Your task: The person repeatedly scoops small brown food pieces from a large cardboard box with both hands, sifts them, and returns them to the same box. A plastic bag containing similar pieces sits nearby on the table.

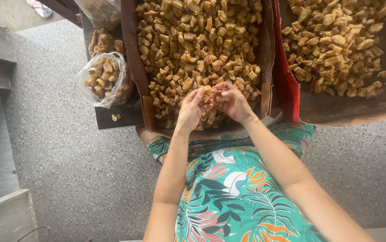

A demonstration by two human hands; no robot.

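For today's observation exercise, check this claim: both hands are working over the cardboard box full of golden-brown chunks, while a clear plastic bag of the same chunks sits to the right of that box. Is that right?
Not quite. The head view shows the left hand and right hand over the cardboard box of chunks, but the clear plastic bag sits to the left of it. A second box is on the right.

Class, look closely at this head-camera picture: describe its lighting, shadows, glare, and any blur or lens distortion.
Head view: soft, even daylight, no hard shadows; faint shine on the clear plastic bag; left hand and right hand over the cardboard box of golden chunks look sharp; wide lens bows the second box and floor edges slightly.
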